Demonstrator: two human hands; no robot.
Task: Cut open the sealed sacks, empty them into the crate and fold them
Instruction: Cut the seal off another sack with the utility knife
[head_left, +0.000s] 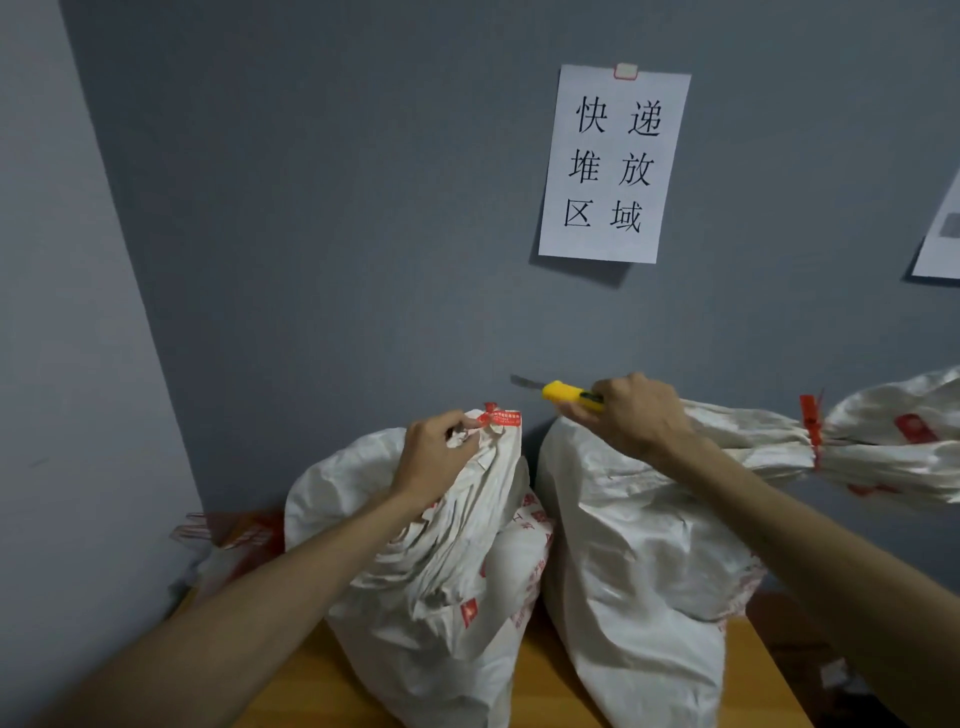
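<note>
Paper sign (613, 166) on wall: "快递堆放区域". Red print on sacks (623, 519) illegible.

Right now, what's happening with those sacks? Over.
Left hand grips left white woven sack neck. Right hand holds yellow utility knife, blade out. Right sack red-tied, uncut.

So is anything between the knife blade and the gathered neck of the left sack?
Nothing visible. The right hand holds the yellow utility knife, blade out, in open air above the white woven left sack, whose gathered neck the left hand grips.
</note>
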